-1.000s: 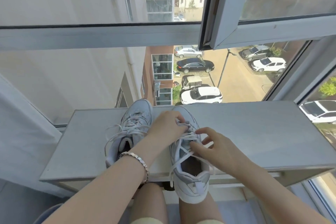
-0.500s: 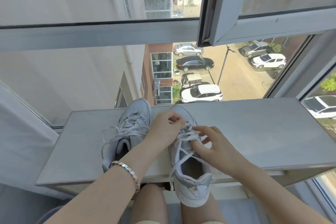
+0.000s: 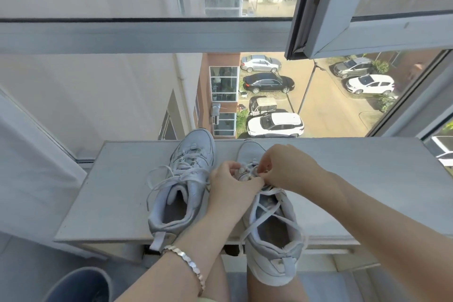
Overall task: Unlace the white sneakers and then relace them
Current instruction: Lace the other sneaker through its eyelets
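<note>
Left hand (image 3: pixel 230 186) and right hand (image 3: pixel 289 169) meet, pinching the lace (image 3: pixel 270 193) mid-tongue on the right sneaker (image 3: pixel 272 260), whose toe points toward the sill's (image 3: pixel 117 191) far edge.

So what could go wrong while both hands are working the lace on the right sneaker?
1. The right sneaker hangs its heel over the near edge of the ledge. A hard tug on its lace by the left hand or right hand could tip it off.
2. The left sneaker sits close beside the left hand with loose laces sprawled around it; the wrist or the bracelet might snag them.
</note>
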{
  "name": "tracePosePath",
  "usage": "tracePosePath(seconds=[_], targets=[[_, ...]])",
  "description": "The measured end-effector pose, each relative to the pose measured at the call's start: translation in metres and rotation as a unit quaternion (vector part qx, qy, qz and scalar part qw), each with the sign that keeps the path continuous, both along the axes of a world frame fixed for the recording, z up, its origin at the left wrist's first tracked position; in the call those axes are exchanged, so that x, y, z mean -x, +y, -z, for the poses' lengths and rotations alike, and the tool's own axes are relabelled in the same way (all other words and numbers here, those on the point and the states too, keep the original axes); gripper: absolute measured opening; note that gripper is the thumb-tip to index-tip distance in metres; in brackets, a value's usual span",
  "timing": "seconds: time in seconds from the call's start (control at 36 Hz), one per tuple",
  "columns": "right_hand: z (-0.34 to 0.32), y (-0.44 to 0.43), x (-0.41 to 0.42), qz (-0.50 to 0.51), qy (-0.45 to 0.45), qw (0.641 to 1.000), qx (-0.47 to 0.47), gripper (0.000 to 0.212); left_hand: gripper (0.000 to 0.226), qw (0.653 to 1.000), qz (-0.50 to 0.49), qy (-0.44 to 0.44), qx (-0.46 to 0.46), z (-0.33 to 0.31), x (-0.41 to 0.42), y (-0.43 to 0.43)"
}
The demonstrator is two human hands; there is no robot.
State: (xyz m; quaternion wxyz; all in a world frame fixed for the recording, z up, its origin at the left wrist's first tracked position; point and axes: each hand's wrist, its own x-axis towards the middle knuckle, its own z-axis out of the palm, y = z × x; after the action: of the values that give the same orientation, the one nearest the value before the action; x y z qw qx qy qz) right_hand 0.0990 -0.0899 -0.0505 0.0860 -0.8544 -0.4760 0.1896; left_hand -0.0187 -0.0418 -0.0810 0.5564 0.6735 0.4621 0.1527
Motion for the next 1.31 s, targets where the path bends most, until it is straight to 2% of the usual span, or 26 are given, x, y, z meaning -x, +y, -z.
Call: tracePosePath(seconds=[0.14, 0.28, 0.33, 0.44, 0.53, 0.61, 0.69, 0.81, 0.86, 0.92, 1.08, 1.17, 1.31], targets=[[0.007, 0.002, -0.002, -0.009, 0.01, 1.0, 0.014, 0.028, 0.047, 1.0, -0.003, 0.005, -0.006, 0.001, 0.002, 0.0], [0.01, -0.012, -0.003, -0.016, 0.057, 0.993, -0.102, 0.009, 0.04, 0.998, -0.021, -0.008, -0.053, 0.001, 0.002, -0.009], [0.015, -0.018, -0.002, -0.006, 0.073, 0.987, -0.145, 0.011, 0.038, 0.998, -0.026, -0.006, -0.057, 0.001, 0.001, -0.012], [0.026, -0.029, 0.001, 0.056, 0.132, 0.967, -0.212, 0.016, 0.021, 0.998, -0.046, -0.007, -0.036, 0.0, 0.0, -0.014], [0.029, -0.031, 0.001, 0.087, 0.159, 0.956, -0.229, 0.013, 0.022, 0.999, -0.043, -0.011, -0.023, 0.0, 0.001, -0.015], [0.026, -0.029, -0.004, 0.094, 0.174, 0.955, -0.222, 0.013, 0.022, 0.999, -0.03, -0.021, 0.013, 0.001, 0.001, -0.011], [0.022, -0.027, -0.007, 0.086, 0.182, 0.957, -0.21, 0.018, 0.031, 0.996, -0.032, -0.044, 0.073, 0.003, 0.003, -0.006], [0.012, -0.024, -0.01, 0.045, 0.198, 0.969, -0.14, 0.014, 0.039, 0.99, -0.06, -0.06, 0.114, 0.005, 0.006, -0.008], [0.008, -0.021, -0.011, 0.013, 0.173, 0.98, -0.101, 0.01, 0.034, 0.989, -0.071, -0.069, 0.112, 0.007, 0.006, -0.01], [0.008, -0.018, -0.01, -0.017, 0.145, 0.986, -0.078, 0.014, 0.03, 0.989, -0.076, -0.077, 0.103, 0.008, 0.006, -0.013], [0.014, -0.011, -0.004, -0.043, 0.137, 0.986, -0.089, 0.019, 0.027, 0.99, -0.067, -0.096, 0.081, 0.01, 0.009, -0.014], [0.012, -0.011, -0.003, -0.039, 0.174, 0.981, -0.082, 0.018, 0.029, 0.99, -0.067, -0.102, 0.071, 0.011, 0.009, -0.015], [0.012, -0.014, -0.007, 0.031, 0.289, 0.956, -0.048, 0.023, 0.031, 0.993, -0.072, -0.09, 0.032, 0.008, 0.006, -0.021]])
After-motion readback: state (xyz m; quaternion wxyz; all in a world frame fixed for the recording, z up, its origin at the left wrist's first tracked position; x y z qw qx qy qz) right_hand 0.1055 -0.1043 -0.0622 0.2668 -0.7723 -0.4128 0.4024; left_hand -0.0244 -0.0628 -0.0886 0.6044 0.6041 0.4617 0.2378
